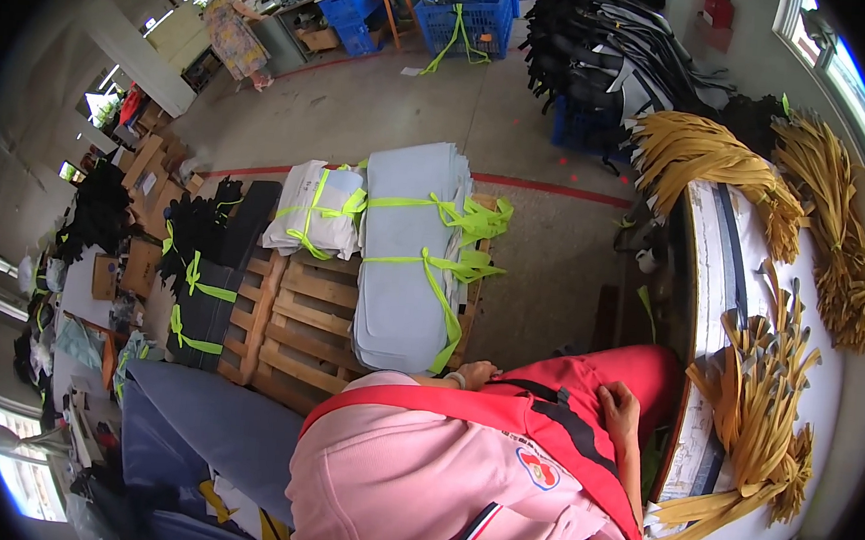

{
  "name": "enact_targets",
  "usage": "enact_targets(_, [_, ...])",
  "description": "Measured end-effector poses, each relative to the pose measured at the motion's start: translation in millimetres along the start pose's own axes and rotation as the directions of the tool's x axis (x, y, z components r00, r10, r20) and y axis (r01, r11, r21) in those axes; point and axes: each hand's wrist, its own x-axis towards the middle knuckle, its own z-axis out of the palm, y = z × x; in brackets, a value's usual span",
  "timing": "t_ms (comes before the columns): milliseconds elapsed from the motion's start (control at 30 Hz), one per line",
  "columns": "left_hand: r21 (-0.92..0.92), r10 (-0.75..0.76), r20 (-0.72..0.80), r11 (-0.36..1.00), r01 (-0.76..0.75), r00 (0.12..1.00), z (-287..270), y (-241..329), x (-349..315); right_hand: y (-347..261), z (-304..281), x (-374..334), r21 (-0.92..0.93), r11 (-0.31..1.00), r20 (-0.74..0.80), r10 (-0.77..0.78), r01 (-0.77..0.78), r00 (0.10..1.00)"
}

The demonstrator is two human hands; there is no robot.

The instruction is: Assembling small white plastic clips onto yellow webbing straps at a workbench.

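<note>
My left hand (475,373), with a pale band at its wrist, is in front of my body beside the black apron strap (525,386). Its fingers are partly hidden. Against the red cloth over my leg (611,370) lies my right hand (620,408), fingers loosely bent and apart, with nothing seen in it. Beyond my left hand, a tall stack of grey sheets (402,298) tied with lime-green strips lies on a wooden pallet (303,331). A white wrapped bundle (302,201) and black bundles (207,304), similarly tied, are to its left.
On my right, a white table (735,537) bears bundles of tan straps (760,393). Black and grey pieces (618,52) are heaped ahead. Blue crates (467,17) stand farther back, and a person (234,30) is at the far left. Blue sheeting (211,425) lies near left.
</note>
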Motion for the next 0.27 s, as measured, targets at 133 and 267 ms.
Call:
enact_targets(133, [-0.049,-0.048,-0.02,0.998,0.047,0.999,1.1,4.1,-0.5,5.5,1.2,-0.6,0.006,0.999,0.018,-0.037,0.037,0.999])
enact_targets(267, [-0.068,-0.005,-0.019,0.998,0.004,1.0,1.7,-1.0,-2.6,11.7,4.3,0.0,0.059,0.986,0.08,0.153,-0.158,0.985])
